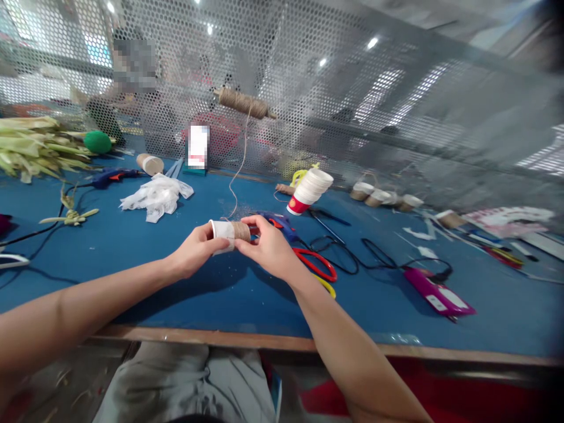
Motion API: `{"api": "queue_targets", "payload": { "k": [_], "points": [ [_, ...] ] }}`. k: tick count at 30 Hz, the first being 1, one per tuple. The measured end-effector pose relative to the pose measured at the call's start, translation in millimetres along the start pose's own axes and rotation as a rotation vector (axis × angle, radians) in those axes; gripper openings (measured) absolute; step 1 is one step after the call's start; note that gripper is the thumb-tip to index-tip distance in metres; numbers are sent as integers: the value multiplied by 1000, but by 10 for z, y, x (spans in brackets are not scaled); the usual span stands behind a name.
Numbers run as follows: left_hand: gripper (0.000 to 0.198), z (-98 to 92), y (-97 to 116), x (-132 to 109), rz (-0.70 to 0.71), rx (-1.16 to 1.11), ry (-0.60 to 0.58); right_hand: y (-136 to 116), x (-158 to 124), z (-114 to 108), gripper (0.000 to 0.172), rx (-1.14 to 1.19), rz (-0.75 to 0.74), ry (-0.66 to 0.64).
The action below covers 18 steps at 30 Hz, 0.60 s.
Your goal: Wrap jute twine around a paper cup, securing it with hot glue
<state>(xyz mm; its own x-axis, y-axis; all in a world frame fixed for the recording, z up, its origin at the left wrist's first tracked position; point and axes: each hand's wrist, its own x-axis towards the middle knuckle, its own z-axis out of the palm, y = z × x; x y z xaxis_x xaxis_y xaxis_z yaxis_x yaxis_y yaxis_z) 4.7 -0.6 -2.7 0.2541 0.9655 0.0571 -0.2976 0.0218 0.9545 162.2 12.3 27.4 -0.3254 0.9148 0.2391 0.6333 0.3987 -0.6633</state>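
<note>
So I'm watching the big blue desk (132, 247) with the mesh screen (396, 88) behind it, jute spool (242, 103) hanging there and feeding twine (240, 164) down. Both hands are hovering over the desk's middle, holding a paper cup (227, 234) on its side, long axis running left-right, open mouth pointing left. Left hand (194, 249) is gripping the white rim end, right hand (268, 247) fingers are pinching the twine-wrapped end. Looks like mid-wrap to me; next turn probably needs steady tension and cup rotation. Red scissors (317, 265) are lying just beside the right wrist.
</note>
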Motion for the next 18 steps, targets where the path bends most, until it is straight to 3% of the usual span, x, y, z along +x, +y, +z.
{"api": "queue_targets", "payload": {
  "k": [11, 18],
  "points": [
    [38, -12, -1, 10, -1, 26, -3, 10, -12, 0, 36, 30, -18, 6],
    [39, -41, 21, 19, 74, 131, -77, 6, -11, 8, 33, 70, -2, 8]
  ]
}}
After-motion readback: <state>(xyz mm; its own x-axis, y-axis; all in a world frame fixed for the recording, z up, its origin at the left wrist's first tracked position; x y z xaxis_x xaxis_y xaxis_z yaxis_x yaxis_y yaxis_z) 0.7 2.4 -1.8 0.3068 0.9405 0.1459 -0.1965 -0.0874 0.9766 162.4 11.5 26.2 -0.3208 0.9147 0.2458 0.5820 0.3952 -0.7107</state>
